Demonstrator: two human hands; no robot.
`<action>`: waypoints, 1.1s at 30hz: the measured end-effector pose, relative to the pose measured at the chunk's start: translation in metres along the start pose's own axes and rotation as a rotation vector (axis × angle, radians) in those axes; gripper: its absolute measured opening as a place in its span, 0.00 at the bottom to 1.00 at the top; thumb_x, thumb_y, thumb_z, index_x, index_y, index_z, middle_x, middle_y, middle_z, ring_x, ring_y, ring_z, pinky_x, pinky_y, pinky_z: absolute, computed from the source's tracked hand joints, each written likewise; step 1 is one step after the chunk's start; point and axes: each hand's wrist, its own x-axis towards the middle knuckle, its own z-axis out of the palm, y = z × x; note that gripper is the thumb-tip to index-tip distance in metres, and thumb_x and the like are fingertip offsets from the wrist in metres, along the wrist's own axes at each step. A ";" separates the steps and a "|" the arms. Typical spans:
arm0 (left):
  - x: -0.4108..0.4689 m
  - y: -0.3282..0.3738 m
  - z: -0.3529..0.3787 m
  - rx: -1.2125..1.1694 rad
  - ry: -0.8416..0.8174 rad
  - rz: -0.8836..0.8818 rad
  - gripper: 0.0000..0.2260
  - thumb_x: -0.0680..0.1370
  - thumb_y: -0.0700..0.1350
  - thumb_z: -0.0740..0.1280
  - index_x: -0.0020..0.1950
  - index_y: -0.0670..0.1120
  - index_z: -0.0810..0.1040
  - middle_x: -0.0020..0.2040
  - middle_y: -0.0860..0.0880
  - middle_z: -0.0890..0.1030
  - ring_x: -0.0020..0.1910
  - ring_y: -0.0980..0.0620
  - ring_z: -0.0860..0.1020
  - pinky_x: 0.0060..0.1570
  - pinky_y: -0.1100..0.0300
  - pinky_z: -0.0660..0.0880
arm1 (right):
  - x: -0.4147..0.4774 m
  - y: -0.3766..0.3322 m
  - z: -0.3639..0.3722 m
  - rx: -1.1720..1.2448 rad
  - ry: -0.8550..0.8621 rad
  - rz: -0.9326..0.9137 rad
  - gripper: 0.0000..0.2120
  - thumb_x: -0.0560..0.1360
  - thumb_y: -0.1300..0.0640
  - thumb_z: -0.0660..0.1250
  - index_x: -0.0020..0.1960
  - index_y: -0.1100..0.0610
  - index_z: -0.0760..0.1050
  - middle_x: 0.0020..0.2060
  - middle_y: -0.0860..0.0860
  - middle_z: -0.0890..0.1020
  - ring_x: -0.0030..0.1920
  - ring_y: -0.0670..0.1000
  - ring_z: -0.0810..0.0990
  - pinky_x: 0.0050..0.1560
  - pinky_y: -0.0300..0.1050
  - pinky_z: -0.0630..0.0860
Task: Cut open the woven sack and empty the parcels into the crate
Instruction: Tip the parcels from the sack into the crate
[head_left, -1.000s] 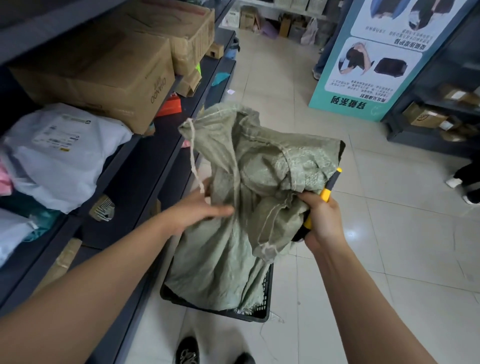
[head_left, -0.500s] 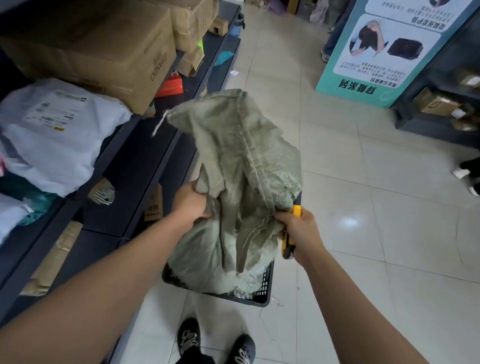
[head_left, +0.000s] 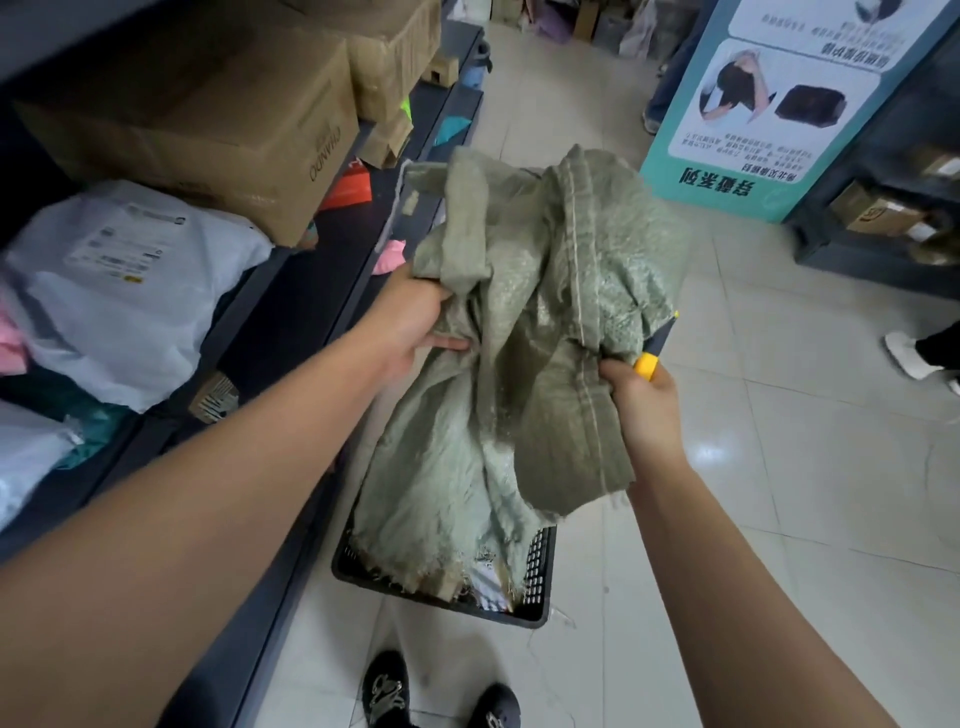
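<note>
Nearest, below both hands, the person's dark shoes (head_left: 385, 693) stand just short of the black crate (head_left: 540, 582). A few parcels (head_left: 480, 590) show in the crate under the frayed cut end of the sack (head_left: 545, 291), which trails into it.

The hands are apart, each clamped on the sack and holding it up over the crate. The left hand (head_left: 410, 322) has gone from lying flat against the cloth a second ago to gripping a bunched fold. The right hand (head_left: 641, 405) still pinches the stitched seam with the yellow-and-black knife (head_left: 655, 348) in the same fist. Whether its blade is out cannot be told. Over that second the sack has been gathered higher and tighter. It hangs limp with no bulge, so the emptying looks done or nearly so, with perhaps a last shake left before it is put aside.

Just left of the left hand runs the dark shelf (head_left: 311, 312), its front edge close to that forearm, so there is little room to swing that way. Further along it sit a white mailing bag (head_left: 119, 280) and cardboard boxes (head_left: 218, 119). Right of the right hand the tiled floor (head_left: 779, 467) lies open, which looks the easier side to carry the sack. Beyond the hands stands a teal sign board (head_left: 769, 104), and far to the right a bystander's white shoe (head_left: 906, 353) sits at the frame's edge.
</note>
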 end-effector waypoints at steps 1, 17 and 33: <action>-0.001 -0.001 -0.001 -0.010 0.007 -0.025 0.12 0.81 0.39 0.58 0.61 0.50 0.74 0.59 0.44 0.81 0.55 0.43 0.80 0.48 0.45 0.81 | 0.000 -0.005 0.001 0.008 0.010 0.000 0.05 0.74 0.70 0.62 0.46 0.62 0.73 0.27 0.52 0.74 0.21 0.43 0.72 0.22 0.32 0.68; 0.002 -0.059 -0.022 0.123 -0.071 -0.144 0.18 0.76 0.35 0.68 0.65 0.44 0.74 0.59 0.44 0.81 0.56 0.46 0.80 0.54 0.51 0.79 | 0.009 -0.019 -0.012 0.244 -0.052 0.160 0.03 0.74 0.66 0.65 0.45 0.61 0.78 0.27 0.54 0.81 0.26 0.51 0.81 0.25 0.39 0.76; 0.005 -0.060 -0.016 -0.077 0.052 -0.138 0.08 0.80 0.37 0.62 0.53 0.47 0.78 0.55 0.44 0.82 0.54 0.46 0.81 0.56 0.46 0.78 | 0.007 0.007 0.005 0.312 -0.324 0.134 0.43 0.55 0.41 0.81 0.64 0.61 0.77 0.57 0.61 0.83 0.58 0.61 0.82 0.58 0.59 0.78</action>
